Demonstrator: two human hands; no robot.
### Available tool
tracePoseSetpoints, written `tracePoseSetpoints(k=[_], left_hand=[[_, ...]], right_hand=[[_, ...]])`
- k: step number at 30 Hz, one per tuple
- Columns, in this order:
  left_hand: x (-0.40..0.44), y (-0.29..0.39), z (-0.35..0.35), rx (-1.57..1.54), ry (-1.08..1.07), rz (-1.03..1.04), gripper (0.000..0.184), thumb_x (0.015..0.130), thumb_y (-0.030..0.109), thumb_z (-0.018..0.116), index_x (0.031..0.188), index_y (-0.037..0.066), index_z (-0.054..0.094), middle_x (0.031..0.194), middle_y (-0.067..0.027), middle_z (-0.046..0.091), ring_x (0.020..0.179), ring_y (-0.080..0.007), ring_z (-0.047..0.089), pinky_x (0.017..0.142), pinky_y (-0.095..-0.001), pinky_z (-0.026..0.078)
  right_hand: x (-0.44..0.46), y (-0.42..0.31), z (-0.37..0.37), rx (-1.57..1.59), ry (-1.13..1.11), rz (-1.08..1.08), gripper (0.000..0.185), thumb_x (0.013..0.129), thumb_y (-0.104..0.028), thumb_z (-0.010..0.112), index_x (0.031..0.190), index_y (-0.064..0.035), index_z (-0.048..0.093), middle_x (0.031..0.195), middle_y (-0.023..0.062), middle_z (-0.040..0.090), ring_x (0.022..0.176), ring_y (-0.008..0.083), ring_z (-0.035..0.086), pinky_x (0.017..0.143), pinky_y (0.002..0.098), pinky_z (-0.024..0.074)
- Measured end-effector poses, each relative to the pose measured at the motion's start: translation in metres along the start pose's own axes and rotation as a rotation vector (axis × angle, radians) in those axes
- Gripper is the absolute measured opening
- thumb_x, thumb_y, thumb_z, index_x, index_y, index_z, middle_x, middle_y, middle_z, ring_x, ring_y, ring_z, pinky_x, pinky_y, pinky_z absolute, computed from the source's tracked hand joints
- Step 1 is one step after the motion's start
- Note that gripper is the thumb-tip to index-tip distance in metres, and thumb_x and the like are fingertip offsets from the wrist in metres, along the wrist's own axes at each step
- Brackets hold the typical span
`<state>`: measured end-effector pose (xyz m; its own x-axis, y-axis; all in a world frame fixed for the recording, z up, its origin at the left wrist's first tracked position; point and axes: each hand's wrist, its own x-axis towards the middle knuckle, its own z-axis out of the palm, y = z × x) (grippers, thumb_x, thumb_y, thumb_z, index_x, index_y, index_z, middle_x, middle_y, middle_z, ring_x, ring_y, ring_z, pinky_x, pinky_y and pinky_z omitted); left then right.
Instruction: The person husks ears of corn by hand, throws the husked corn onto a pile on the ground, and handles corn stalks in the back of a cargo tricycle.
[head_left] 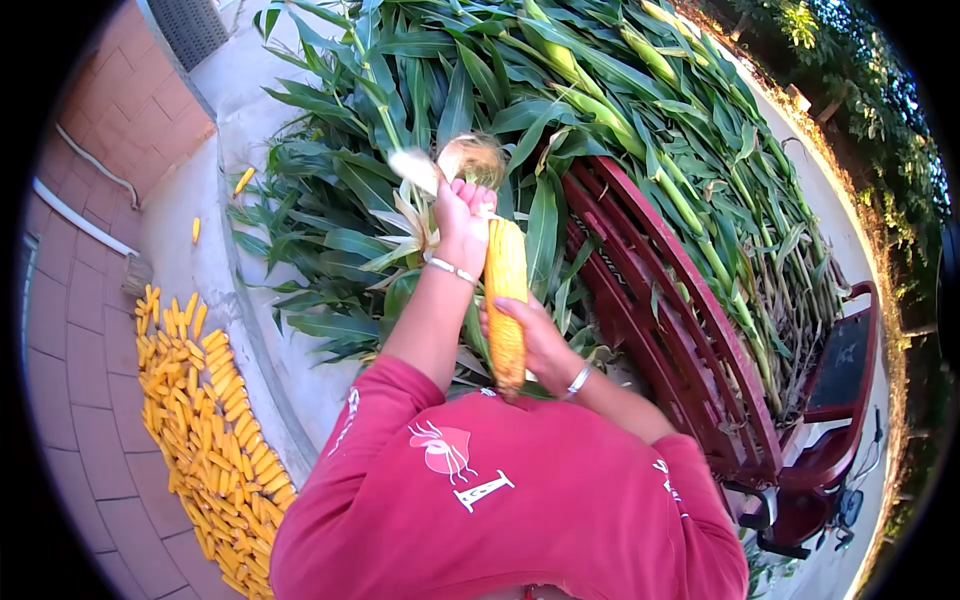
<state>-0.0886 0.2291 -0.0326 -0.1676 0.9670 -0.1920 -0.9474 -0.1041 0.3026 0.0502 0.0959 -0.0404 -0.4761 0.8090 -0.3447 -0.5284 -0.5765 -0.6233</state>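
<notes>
A bare yellow corn cob [507,275] is held upright in front of my chest, its darker tip pointing toward me. My right hand [537,335] is wrapped around its lower half. At the cob's far end, my left hand [464,215] is closed on the peeled-back corn husk [412,170], with brown silk [478,158] showing above the fingers. Pale strips of husk hang beside the left wrist. A bracelet circles each wrist.
Green corn stalks [440,75] are heaped ahead and over a dark red three-wheeled cart [675,310] to the right. Many husked cobs [210,430] lie piled on paving at the left; two loose ones lie beyond. A brick wall [135,80] stands at the far left.
</notes>
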Motion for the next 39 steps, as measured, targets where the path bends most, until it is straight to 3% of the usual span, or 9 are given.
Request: tracePoseSetpoints(k=[10,12,14,16,20,25,29,34,39], left_hand=[[0.036,0.026,0.013,-0.302,0.010,-0.143,0.045,0.101,0.038,0.032,0.061,0.017,0.031,0.047,0.0047,0.021,0.038,-0.0115,0.018,0.045,-0.0299,0.027],[0.040,0.029,0.012,-0.184,0.173,-0.023,0.042,0.100,0.035,0.033,0.062,0.016,0.031,0.047,0.0043,0.020,0.038,-0.0123,0.018,0.042,-0.0303,0.026],[0.068,0.088,-0.018,-0.369,0.263,0.180,0.040,0.099,0.033,0.034,0.063,0.016,0.031,0.047,0.0033,0.022,0.037,-0.0123,0.020,0.039,-0.0276,0.024],[0.061,0.127,-0.004,0.070,0.410,0.452,0.035,0.094,0.020,0.044,0.060,0.015,0.038,0.048,0.0007,0.033,0.036,-0.0157,0.036,0.038,-0.0325,0.036],[0.050,0.085,-0.053,0.599,0.169,-0.012,0.038,0.089,0.040,0.062,0.085,0.003,0.053,0.057,-0.0029,0.047,0.038,-0.0141,0.043,0.036,-0.0289,0.038],[-0.028,0.038,-0.102,1.781,0.190,-0.123,0.101,0.076,0.058,0.068,0.138,-0.012,0.029,0.132,-0.0314,0.045,0.125,-0.0338,0.046,0.104,-0.0360,0.038],[-0.088,-0.042,-0.116,1.395,-0.118,-0.316,0.097,0.078,0.057,0.067,0.139,-0.008,0.028,0.123,-0.0298,0.052,0.115,-0.0353,0.055,0.098,-0.0414,0.044],[-0.123,-0.057,-0.141,0.194,0.126,-0.790,0.038,0.088,0.032,0.062,0.110,0.003,0.052,0.099,-0.0138,0.063,0.090,-0.0274,0.063,0.087,-0.0411,0.051],[-0.119,0.098,-0.231,0.234,0.469,-0.254,0.026,0.082,0.024,0.068,0.100,0.008,0.060,0.083,-0.0099,0.064,0.076,-0.0256,0.066,0.067,-0.0437,0.056]], right_hand=[[-0.004,-0.035,-0.022,-0.109,-0.328,0.098,0.069,0.074,-0.014,0.070,0.133,-0.0035,0.037,0.102,0.0131,0.054,0.083,0.0185,0.057,0.074,0.0318,0.0503],[-0.007,-0.042,-0.024,-1.105,-0.145,-0.464,0.076,0.071,-0.012,0.072,0.137,-0.0013,0.035,0.113,0.0132,0.055,0.094,0.0183,0.058,0.084,0.0316,0.0483],[-0.048,-0.057,-0.032,-1.295,-0.207,-0.233,0.083,0.070,-0.007,0.069,0.144,-0.0025,0.030,0.121,0.0148,0.058,0.109,0.0195,0.058,0.094,0.0307,0.0444],[-0.082,-0.049,-0.045,-1.363,-0.257,-0.179,0.085,0.067,-0.006,0.070,0.143,-0.0033,0.031,0.121,0.0148,0.058,0.113,0.0183,0.055,0.094,0.0316,0.0443],[-0.078,-0.027,-0.099,-1.095,0.009,-0.102,0.082,0.067,-0.002,0.071,0.139,-0.0030,0.033,0.111,0.0099,0.055,0.095,0.0203,0.058,0.084,0.0312,0.0483],[-0.068,-0.029,-0.097,-0.639,0.237,-0.066,0.057,0.084,-0.010,0.064,0.133,-0.0065,0.035,0.092,0.0091,0.057,0.071,0.0168,0.061,0.061,0.0285,0.0530],[-0.044,-0.019,-0.086,-0.676,0.170,-0.045,0.055,0.087,-0.014,0.063,0.133,-0.0070,0.033,0.091,0.0095,0.057,0.071,0.0175,0.061,0.061,0.0287,0.0523],[-0.011,0.001,-0.087,-0.993,-0.287,0.016,0.060,0.095,-0.021,0.057,0.144,0.0000,0.029,0.129,0.0179,0.050,0.104,0.0195,0.057,0.080,0.0287,0.0512],[-0.016,-0.023,-0.059,-0.956,-0.101,0.120,0.046,0.097,-0.022,0.051,0.135,0.0010,0.043,0.124,0.0163,0.057,0.088,0.0152,0.065,0.068,0.0219,0.0531]])
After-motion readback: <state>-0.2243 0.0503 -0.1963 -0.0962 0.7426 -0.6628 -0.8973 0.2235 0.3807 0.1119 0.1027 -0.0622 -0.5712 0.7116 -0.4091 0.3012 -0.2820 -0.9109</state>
